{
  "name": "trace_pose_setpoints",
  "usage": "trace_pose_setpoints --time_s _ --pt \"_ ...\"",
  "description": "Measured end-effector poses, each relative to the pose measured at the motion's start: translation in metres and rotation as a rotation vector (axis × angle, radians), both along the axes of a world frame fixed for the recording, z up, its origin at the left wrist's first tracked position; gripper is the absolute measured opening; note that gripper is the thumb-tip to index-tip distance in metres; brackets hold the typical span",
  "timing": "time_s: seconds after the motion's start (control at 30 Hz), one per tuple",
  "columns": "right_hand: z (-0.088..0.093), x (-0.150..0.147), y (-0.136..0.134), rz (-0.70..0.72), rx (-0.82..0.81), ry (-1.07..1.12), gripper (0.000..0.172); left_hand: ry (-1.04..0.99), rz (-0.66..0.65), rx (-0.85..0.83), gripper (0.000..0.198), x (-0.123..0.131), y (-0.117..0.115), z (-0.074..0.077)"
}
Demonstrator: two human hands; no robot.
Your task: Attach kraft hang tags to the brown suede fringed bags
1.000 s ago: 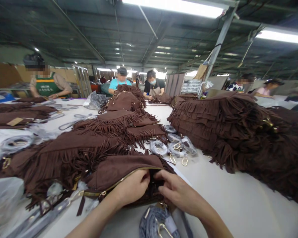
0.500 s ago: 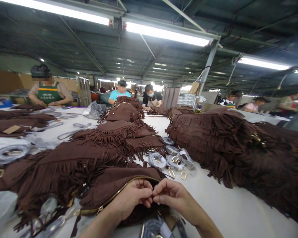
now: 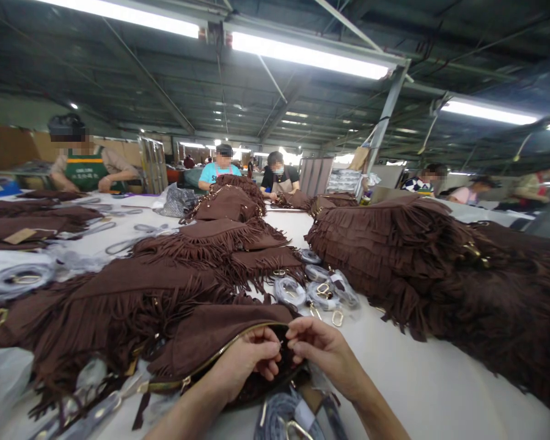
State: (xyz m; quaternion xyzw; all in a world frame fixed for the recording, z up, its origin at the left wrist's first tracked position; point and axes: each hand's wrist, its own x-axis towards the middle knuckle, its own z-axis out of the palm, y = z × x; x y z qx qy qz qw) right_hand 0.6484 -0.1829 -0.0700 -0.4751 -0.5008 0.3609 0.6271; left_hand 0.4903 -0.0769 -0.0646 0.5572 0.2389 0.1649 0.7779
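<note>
A brown fringed bag [image 3: 229, 330] lies in front of me, its brass-coloured zip [image 3: 220, 353] undone and the mouth gaping. My left hand [image 3: 256, 354] is at the opening, thumb and fingers pinched together over the dark inside. Close beside it on the right, at the end of the opening, my right hand [image 3: 318, 348] is pinched too. A small gap separates the fingertips. Whatever either pinch holds is too small or hidden to make out. Just below the bag is a coiled strap in clear plastic [image 3: 279, 415] with a gold-coloured clasp.
More fringed bags [image 3: 128, 287] cover the table on the left and ahead. A tall pile of them [image 3: 380, 244] stands at the right. Several wrapped straps [image 3: 321, 290] lie between. Clear plastic [image 3: 4, 379] lies at the left edge. Co-workers [image 3: 222, 168] work across the table.
My right hand has moved slightly right and up, away from the left fingertips, which were touching or nearly so. The bag's mouth shows wider. A co-worker at the left has shifted their arms.
</note>
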Motion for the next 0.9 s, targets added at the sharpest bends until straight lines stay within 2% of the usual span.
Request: trace_pose_setpoints --time_s 0.3,0.9 --pt "-0.009 -0.005 0.007 -0.088 0.029 0.103 0.043 0.027 -0.033 0.109 0.023 0.002 -0.003 -0.003" --pt "-0.013 -0.011 0.011 -0.152 0.035 0.083 0.04 0.054 0.059 0.136 0.022 0.006 -0.012 0.002"
